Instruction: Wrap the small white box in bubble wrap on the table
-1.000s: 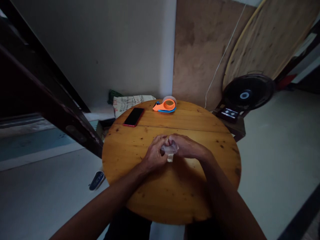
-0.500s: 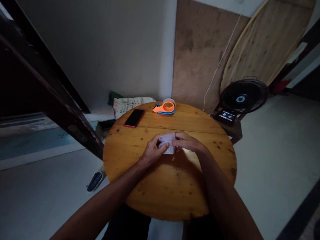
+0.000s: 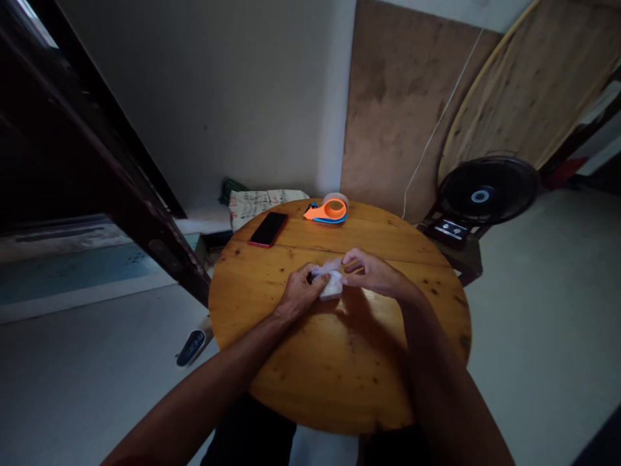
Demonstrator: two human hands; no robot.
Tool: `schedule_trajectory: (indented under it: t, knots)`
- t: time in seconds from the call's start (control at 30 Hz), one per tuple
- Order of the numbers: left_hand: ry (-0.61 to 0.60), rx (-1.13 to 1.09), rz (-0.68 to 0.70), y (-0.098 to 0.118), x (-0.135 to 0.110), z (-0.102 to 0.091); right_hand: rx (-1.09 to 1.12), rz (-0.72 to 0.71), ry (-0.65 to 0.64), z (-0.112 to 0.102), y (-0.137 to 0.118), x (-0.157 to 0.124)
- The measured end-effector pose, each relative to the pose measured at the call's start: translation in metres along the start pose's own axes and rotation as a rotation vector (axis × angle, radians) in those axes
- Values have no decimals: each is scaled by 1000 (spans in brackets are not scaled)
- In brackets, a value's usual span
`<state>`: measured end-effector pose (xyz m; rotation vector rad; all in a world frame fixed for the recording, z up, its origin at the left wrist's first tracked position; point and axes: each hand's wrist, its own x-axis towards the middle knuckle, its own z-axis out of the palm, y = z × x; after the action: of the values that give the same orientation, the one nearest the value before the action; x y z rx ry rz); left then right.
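the left hand [image 3: 298, 291] curls, thumb [image 3: 319, 285] extended, while the right hand [image 3: 372, 273] arches, fingers [image 3: 355, 253] bent.

We see a honey-brown wooden table [image 3: 310, 382] flecked with dark knots and crossed by a thin dark seam. The small packet [image 3: 332, 289] is whitish with a lilac tint. The phone [image 3: 268, 229] has a black screen and red edge; the tape dispenser [image 3: 318, 211] is vivid orange with blue below. We find red and dark printing on an off-white sack [image 3: 259, 202], a pale ring on a black fan [image 3: 509, 191], and brown specks across a tan round board [image 3: 514, 97].
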<state>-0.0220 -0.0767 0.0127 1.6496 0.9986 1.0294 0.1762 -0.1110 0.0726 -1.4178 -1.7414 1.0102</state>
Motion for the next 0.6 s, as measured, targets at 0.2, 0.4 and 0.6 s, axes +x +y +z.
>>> schedule_trajectory:
  t: [0.2, 0.4, 0.6]
  knots:
    - [12, 14, -14, 1, 0, 0, -156, -93, -123, -5, -7, -3]
    - [36, 31, -24, 3, -1, -1, -295, -171, -153, 9, -12, -2]
    - [-60, -195, -55, 13, -2, -6, -388, -221, -100, 14, -11, 1]
